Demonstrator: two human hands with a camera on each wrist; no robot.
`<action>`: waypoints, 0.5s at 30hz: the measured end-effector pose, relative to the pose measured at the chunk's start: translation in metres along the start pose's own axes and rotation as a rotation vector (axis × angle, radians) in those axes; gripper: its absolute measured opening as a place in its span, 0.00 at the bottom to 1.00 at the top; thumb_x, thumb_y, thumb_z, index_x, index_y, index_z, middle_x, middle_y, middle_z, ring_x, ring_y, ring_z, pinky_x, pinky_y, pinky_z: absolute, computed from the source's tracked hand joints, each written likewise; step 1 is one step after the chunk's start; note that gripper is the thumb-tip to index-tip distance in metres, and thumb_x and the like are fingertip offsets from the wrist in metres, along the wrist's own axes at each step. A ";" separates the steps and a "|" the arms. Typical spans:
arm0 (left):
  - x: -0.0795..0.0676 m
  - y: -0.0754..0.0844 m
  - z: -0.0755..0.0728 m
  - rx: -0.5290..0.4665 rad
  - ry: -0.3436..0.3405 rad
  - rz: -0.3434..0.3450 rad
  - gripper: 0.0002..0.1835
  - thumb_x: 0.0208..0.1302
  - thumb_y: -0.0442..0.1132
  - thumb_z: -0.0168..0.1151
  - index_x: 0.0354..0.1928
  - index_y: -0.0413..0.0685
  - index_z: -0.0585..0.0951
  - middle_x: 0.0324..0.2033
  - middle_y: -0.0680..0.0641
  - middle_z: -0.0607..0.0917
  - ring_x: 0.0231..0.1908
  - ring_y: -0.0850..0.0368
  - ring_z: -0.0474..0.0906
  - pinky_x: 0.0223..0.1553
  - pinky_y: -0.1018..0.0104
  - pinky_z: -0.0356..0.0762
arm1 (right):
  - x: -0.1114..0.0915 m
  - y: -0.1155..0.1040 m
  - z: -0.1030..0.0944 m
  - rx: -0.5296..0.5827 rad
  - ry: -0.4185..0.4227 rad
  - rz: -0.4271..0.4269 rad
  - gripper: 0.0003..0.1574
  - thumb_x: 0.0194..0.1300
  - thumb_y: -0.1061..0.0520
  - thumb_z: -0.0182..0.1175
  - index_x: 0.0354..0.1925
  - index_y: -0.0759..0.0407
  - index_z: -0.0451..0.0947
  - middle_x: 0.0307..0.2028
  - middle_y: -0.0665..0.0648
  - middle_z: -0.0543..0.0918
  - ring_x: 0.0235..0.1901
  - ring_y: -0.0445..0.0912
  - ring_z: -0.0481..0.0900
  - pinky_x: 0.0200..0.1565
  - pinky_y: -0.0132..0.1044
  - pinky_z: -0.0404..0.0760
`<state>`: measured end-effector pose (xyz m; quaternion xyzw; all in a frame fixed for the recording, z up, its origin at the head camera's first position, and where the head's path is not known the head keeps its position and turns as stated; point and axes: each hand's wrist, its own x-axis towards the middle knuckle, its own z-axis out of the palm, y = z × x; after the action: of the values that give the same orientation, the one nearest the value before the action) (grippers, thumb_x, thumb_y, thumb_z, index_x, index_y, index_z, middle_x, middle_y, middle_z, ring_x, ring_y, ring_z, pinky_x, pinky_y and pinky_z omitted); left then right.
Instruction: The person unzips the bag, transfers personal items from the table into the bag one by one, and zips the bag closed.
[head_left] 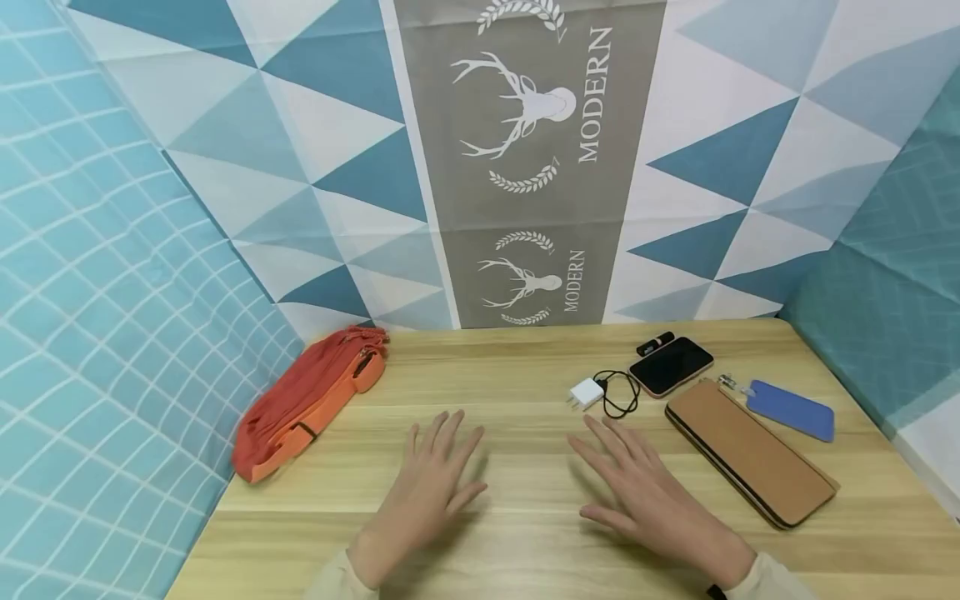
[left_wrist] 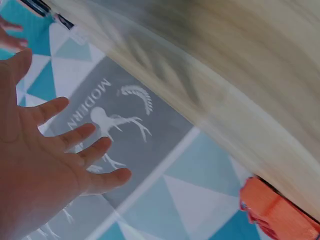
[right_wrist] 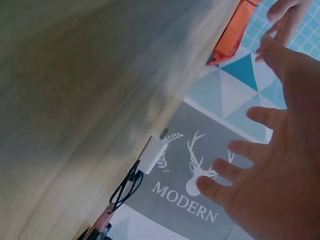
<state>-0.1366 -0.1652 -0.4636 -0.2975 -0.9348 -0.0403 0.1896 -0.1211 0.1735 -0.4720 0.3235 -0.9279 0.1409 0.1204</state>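
Observation:
Both hands hover over the wooden table (head_left: pixel 517 533), fingers spread, with nothing in them. My left hand (head_left: pixel 423 487) is left of centre, nearest to a red-orange waist bag (head_left: pixel 311 400) lying at the table's left edge. My right hand (head_left: pixel 645 492) is right of centre, just in front of a white charger plug (head_left: pixel 587 392) with a thin black cable (head_left: pixel 621 406) looped beside it. To the right of that hand lies a tan zippered wallet (head_left: pixel 750 446). In the right wrist view the charger (right_wrist: pixel 152 155) shows its prongs.
Behind the charger lie a dark-screened phone (head_left: pixel 671 367) and a small black cylinder (head_left: pixel 656 343). A blue card holder (head_left: pixel 791 410) with a metal clip sits at the right, beyond the wallet. Patterned cloth (head_left: pixel 525 167) hangs along the table's back edge, with more at both sides.

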 end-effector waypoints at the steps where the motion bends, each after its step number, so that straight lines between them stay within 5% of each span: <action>1: 0.000 -0.004 0.000 -0.002 0.001 -0.010 0.37 0.63 0.58 0.66 0.70 0.52 0.70 0.69 0.36 0.66 0.68 0.34 0.63 0.61 0.27 0.57 | -0.001 0.000 0.000 0.006 -0.011 0.004 0.54 0.62 0.32 0.64 0.77 0.45 0.55 0.78 0.56 0.46 0.74 0.60 0.52 0.66 0.65 0.58; 8: 0.000 -0.032 -0.002 -0.034 -0.010 -0.119 0.32 0.64 0.53 0.68 0.67 0.48 0.73 0.67 0.33 0.68 0.66 0.33 0.64 0.61 0.28 0.59 | -0.008 -0.008 -0.005 0.129 -0.197 0.023 0.42 0.68 0.40 0.61 0.72 0.56 0.65 0.72 0.69 0.60 0.68 0.69 0.61 0.62 0.66 0.63; 15: -0.010 -0.062 -0.006 -0.077 -0.016 -0.226 0.30 0.65 0.48 0.68 0.65 0.44 0.74 0.66 0.32 0.68 0.65 0.31 0.64 0.60 0.29 0.60 | -0.009 -0.010 -0.004 0.169 -0.351 0.057 0.37 0.72 0.41 0.57 0.71 0.56 0.66 0.71 0.70 0.61 0.69 0.69 0.59 0.62 0.66 0.64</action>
<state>-0.1631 -0.2225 -0.4597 -0.1977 -0.9616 -0.0950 0.1649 -0.1069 0.1724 -0.4691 0.3256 -0.9283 0.1631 -0.0752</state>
